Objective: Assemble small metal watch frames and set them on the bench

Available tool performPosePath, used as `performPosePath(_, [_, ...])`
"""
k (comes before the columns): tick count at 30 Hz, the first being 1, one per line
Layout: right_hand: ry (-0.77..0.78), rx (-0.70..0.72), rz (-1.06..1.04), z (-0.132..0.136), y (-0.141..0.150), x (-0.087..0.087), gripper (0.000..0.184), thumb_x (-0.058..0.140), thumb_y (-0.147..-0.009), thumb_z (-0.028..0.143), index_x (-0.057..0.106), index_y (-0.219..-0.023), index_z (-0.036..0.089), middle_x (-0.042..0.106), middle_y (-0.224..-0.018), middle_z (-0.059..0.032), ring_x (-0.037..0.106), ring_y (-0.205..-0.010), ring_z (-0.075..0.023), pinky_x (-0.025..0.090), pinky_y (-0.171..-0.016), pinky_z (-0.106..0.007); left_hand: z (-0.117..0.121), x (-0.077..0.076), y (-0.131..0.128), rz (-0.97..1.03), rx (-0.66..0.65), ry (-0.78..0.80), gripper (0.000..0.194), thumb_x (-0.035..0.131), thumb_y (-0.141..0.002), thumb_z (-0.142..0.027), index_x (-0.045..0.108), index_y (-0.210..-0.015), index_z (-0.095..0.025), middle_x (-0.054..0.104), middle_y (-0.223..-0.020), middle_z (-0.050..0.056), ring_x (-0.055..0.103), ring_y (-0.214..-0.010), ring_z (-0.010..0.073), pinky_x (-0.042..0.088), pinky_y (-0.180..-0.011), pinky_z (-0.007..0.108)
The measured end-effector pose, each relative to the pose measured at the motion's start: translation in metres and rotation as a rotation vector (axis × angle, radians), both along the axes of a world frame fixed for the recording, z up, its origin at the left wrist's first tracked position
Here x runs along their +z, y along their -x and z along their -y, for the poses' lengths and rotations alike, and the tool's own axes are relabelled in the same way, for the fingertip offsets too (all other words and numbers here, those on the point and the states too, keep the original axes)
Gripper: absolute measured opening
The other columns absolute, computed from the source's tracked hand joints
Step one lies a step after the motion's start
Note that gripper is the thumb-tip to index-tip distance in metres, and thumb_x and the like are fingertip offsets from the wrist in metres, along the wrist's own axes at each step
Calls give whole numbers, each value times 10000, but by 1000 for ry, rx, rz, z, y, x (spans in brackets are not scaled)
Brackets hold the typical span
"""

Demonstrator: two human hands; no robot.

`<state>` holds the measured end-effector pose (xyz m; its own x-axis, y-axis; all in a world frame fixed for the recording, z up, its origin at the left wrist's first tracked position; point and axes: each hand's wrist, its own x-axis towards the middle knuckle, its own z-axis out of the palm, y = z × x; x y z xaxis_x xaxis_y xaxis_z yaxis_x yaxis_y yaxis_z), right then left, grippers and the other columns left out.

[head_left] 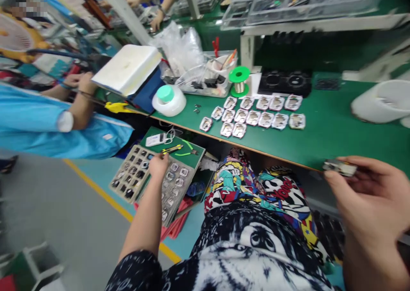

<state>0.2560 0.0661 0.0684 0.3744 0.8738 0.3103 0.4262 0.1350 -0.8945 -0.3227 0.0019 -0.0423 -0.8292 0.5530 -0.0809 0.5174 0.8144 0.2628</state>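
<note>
My right hand [371,192] pinches a small squarish metal-and-dark part [340,167] between thumb and fingers, just off the bench's front edge at the right. My left hand [158,166] reaches low at the left, its fingers drawn together at the beige compartment tray [140,188] of small dark parts. What those fingers hold, if anything, is hidden. Beside that hand lies a grey tray [184,192] of small squarish metal parts. Just above it are yellow-and-black pliers [172,149] and green-handled cutters [188,151].
Several squarish part-filled cases [253,118] stand in rows on the green bench [323,141]. Behind are a green solder spool [239,81] and a white bottle [169,101]. A white tub [381,101] stands right. A co-worker's blue sleeve [35,116] is at left.
</note>
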Motion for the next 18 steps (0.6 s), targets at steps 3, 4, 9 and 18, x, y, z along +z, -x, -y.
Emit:
performPosePath(3, [-59,80,-35,-13,8,9,479,975,-660,216,792,-1101,255,804,-990,-95,690,-676,-182,551,-573,-330,-15,18,-35,10,-89,-158,347,551,-1030,-417,743,-1121,-143,779,-1014,126,736,-1011,325,568,-870,392])
performPosePath(4, [-70,101,-32,-18,8,9,468,959,-692,236,773,-1121,248,799,-1007,-79,687,-699,-171,550,-592,-316,-20,25,-50,18,-123,-218,375,529,-1043,-437,734,-1170,-151,780,-1026,114,737,-984,302,573,-851,370])
performPosePath(9, [-46,96,156,-35,2,3,427,891,-800,326,716,-1176,224,754,-990,-27,651,-732,-153,554,-675,-312,-41,71,-148,-15,-563,-742,281,698,-1006,-448,779,-1118,-203,752,-956,55,674,-769,192,554,-785,309])
performPosePath(18, [-28,31,524,-44,-14,-6,369,857,-842,378,689,-1134,225,707,-949,-31,662,-801,-209,558,-788,-379,-87,112,-233,-214,-1045,-732,414,764,-989,-455,708,-1291,-178,722,-1188,152,667,-1112,311,540,-1002,445])
